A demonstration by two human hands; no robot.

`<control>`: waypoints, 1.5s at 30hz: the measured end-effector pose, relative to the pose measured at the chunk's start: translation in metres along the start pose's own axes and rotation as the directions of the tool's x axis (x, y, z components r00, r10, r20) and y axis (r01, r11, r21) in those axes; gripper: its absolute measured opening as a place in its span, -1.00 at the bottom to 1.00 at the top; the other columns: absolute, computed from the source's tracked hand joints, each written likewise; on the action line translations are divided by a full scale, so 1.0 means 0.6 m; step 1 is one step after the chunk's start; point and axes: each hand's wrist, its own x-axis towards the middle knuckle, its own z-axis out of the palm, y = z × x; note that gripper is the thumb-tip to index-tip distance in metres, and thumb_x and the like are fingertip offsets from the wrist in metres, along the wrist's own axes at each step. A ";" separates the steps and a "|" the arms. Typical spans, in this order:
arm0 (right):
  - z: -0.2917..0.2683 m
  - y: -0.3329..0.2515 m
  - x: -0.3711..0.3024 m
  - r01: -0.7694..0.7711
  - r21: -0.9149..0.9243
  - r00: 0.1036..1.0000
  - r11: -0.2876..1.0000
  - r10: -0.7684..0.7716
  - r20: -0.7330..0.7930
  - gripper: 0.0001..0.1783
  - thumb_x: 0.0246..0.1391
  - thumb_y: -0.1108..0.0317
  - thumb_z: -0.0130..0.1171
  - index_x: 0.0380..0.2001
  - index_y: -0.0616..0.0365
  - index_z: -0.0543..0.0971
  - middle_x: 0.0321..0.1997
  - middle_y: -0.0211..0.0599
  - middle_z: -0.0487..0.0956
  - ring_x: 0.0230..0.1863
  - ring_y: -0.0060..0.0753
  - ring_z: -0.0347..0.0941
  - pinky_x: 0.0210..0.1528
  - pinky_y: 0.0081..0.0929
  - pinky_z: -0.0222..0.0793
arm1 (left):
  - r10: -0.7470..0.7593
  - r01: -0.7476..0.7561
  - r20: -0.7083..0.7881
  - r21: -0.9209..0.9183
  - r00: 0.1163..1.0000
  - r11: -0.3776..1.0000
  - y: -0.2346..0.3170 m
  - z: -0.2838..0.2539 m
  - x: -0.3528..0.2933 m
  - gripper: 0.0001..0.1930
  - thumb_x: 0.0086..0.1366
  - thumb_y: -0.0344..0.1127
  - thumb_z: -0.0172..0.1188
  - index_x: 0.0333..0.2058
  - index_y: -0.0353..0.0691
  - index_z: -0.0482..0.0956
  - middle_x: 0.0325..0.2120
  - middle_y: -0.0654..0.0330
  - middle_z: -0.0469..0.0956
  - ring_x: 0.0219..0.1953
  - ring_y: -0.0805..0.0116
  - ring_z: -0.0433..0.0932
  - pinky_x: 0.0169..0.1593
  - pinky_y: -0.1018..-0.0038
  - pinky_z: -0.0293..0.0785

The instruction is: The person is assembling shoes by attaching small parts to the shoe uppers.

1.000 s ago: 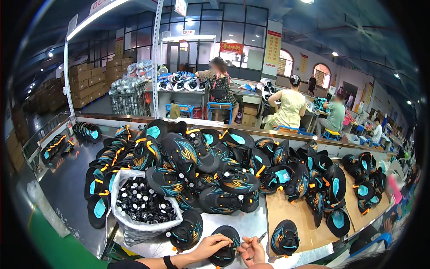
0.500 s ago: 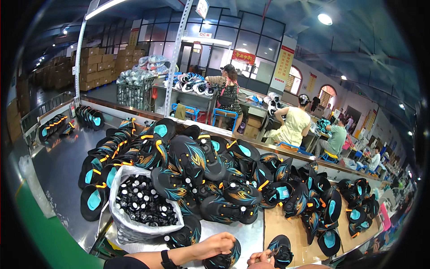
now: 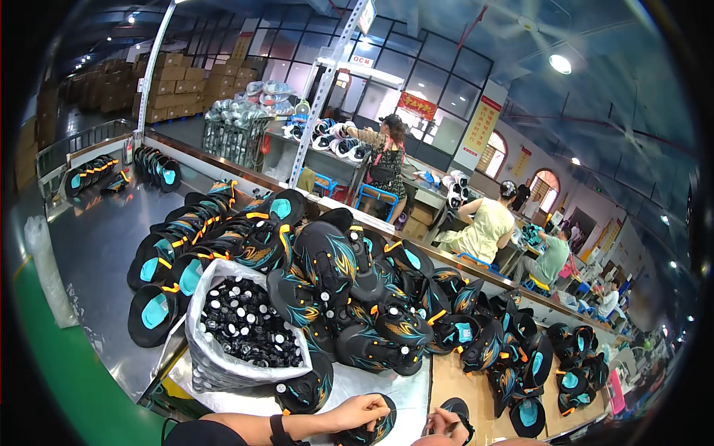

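My left hand (image 3: 362, 413) is pinched closed over a black shoe upper (image 3: 385, 425) at the lower middle. A thin pale strand (image 3: 404, 408) runs from its fingertips toward the right. To the right, my right hand (image 3: 444, 423) has its fingers closed beside another black shoe upper (image 3: 456, 407). A small dark, slim thing shows at its fingers, too small to name. Left of my hands stands an open white plastic bag (image 3: 195, 338) full of small black pieces with white round tops (image 3: 245, 316). One more upper (image 3: 306, 388) lies against the bag's lower right.
A large heap of black uppers (image 3: 323, 256) with teal and orange patterns covers the table's middle. More uppers (image 3: 528, 416) lie on brown cardboard (image 3: 483, 416) at the right. A metal ledge (image 3: 245, 172) borders the far side. Co-workers (image 3: 483, 227) sit beyond it.
The view has shifted, so the background sits farther right. My left hand has lowered from above the upper to its surface, and a thin strand now shows. My right hand remains beside the right upper.
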 end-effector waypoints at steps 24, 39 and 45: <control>0.120 -0.105 -0.075 -0.324 0.423 0.899 0.846 0.136 0.416 -0.87 0.19 0.37 0.10 -0.37 0.20 0.44 -0.60 -0.34 0.46 -0.58 -0.61 0.27 -0.49 -0.64 0.19 | -0.173 0.171 0.033 -0.411 0.984 0.895 0.010 -0.007 0.012 -0.93 0.21 -0.49 0.20 -0.32 -0.32 0.57 -0.36 0.21 0.58 -0.45 0.55 0.49 -0.33 0.64 0.44; 0.071 -0.168 -0.073 0.216 -0.356 0.765 0.909 0.069 0.641 -0.54 -0.20 0.36 0.40 -0.14 0.16 0.58 -0.45 -0.27 0.47 -0.35 -0.29 0.36 -0.27 -0.45 0.29 | -0.161 0.179 0.080 -0.374 0.984 0.910 0.013 0.005 -0.001 -0.94 0.24 -0.41 0.17 -0.35 -0.24 0.49 -0.48 0.34 0.46 -0.51 0.67 0.34 -0.37 0.70 0.27; 0.077 -0.147 -0.066 0.437 -0.523 0.855 0.732 -0.157 0.494 -0.38 -0.24 0.35 0.40 0.03 0.00 0.55 -0.47 -0.29 0.43 -0.35 -0.28 0.30 -0.24 -0.40 0.25 | 0.027 -0.005 -0.151 0.139 0.988 0.990 0.025 0.025 -0.002 -0.92 0.23 -0.47 0.18 -0.40 -0.36 0.49 -0.48 0.39 0.34 -0.42 0.73 0.32 -0.38 0.72 0.27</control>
